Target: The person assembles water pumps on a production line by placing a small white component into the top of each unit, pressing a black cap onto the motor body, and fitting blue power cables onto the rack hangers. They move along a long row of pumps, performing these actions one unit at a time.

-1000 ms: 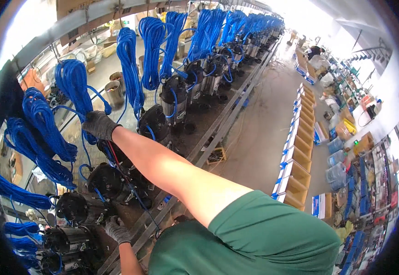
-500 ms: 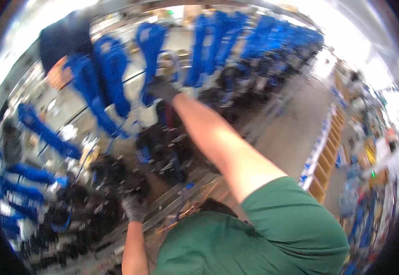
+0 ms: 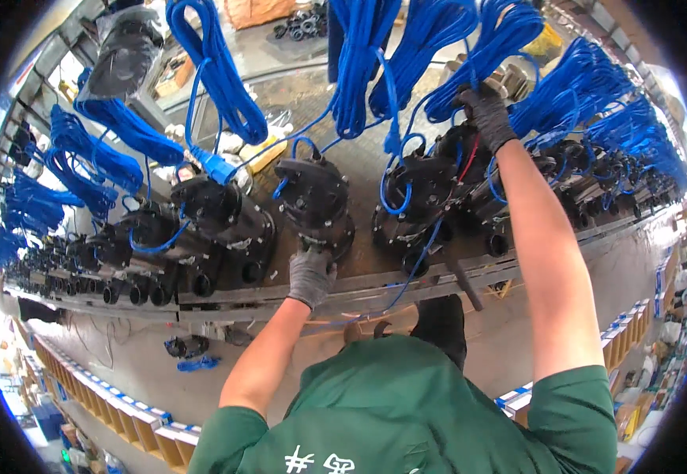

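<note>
Before me, black submersible pumps stand on a long bench, with coils of blue cable hanging above. My left hand (image 3: 312, 278), in a grey glove, is closed on the lower front of the middle pump (image 3: 312, 193), its fingertips partly hidden. My right hand (image 3: 487, 117), in a dark glove, reaches far forward to the right. Its fingers curl at the lower part of a blue cable coil (image 3: 493, 51), beside the top of another pump. A thin red cord (image 3: 467, 162) hangs just below that hand. The pump (image 3: 422, 189) between my hands has a blue cable looped at its top.
More pumps (image 3: 150, 225) line the bench on both sides. A blue connector (image 3: 215, 167) lies against a pump on the left. A dark bar (image 3: 463, 283) juts over the bench's front edge (image 3: 241, 304). Cardboard boxes (image 3: 142, 434) stand in a row on the floor behind.
My view has turned and steadied from a blur. My left hand is now at the middle pump's base; my right arm still reaches forward among the coils. A dark-sleeved person at upper left has left view.
</note>
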`<state>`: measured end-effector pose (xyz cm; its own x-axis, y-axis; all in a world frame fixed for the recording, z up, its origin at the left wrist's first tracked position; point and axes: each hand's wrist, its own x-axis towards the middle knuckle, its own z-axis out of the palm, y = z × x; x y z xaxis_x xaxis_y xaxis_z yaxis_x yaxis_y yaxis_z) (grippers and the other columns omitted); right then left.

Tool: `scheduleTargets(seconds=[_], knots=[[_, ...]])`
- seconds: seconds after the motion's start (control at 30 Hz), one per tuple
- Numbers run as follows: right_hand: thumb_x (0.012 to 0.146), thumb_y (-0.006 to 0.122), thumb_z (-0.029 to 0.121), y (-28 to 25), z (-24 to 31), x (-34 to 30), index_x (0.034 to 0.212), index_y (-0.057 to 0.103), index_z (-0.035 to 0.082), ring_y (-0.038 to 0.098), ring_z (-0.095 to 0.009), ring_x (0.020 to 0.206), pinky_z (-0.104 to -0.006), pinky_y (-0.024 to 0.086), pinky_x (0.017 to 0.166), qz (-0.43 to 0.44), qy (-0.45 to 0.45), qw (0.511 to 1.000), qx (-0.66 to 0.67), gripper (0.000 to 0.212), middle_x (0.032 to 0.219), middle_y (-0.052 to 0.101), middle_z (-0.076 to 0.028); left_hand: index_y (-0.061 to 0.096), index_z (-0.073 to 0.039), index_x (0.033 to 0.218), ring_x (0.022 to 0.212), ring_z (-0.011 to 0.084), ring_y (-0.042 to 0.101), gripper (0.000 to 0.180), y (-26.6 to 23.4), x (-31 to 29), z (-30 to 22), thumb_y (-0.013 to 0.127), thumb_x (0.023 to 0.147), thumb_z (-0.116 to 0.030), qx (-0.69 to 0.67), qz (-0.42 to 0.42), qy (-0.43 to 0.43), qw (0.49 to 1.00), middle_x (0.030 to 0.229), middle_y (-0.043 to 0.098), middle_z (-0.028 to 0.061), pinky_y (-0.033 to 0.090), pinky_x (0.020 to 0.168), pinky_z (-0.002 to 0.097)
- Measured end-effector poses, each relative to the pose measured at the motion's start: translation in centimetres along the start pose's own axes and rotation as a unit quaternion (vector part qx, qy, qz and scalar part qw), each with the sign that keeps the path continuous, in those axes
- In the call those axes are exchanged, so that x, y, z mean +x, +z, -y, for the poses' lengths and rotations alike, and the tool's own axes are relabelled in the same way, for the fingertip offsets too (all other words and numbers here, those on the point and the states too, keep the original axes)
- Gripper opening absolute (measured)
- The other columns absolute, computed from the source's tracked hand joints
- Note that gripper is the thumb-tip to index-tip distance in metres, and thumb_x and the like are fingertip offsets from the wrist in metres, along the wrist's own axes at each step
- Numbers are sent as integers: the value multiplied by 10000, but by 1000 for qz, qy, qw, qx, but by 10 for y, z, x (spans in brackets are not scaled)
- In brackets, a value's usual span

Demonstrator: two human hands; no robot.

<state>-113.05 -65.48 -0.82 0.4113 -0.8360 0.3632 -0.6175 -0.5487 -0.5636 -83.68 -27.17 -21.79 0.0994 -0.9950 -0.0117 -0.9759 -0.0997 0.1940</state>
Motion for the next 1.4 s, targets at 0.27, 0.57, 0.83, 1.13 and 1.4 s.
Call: scheduleTargets(seconds=[0.27,0.57,0.83,1.13,1.4], knots=[[839,660,118,3,-55,9,990,684,96,553,-142,679,-282,423,595,-30,-134,990,34,155,862,675,-42,684,-121,1141,993,349,621,350,10,20,-3,636,817,-244,-65,-24,263,962,1134,648,132,526,804,465],[808,649,36,-3,-16,-5,1047,689,138,662,-305,982,-390,532,836,-5,-42,999,-1,263,1096,679,-111,625,-105,1178,1076,350,617,428,-44,40,-17,698,790,-272,-13,111,403,908,1242,605,151,539,850,468],[902,643,181,12,-26,-3,1044,688,71,500,-70,600,-231,395,565,-60,-118,977,168,185,822,703,-12,681,-141,1110,937,322,620,446,-189,89,-37,730,672,-204,-53,-368,410,833,1022,633,75,503,798,483],[911,646,166,0,-42,-2,1047,696,70,545,-88,654,-250,437,616,-88,-106,990,33,174,856,700,-22,704,-126,928,835,372,610,213,-193,104,-45,735,758,-252,23,-355,141,924,851,634,120,456,741,495],[801,614,6,-9,-21,-7,1034,695,153,663,-236,846,-345,517,752,-65,-54,996,17,287,1021,670,-68,703,-58,823,790,355,688,241,-205,216,59,623,809,-285,-171,-210,57,961,758,669,197,542,766,428]])
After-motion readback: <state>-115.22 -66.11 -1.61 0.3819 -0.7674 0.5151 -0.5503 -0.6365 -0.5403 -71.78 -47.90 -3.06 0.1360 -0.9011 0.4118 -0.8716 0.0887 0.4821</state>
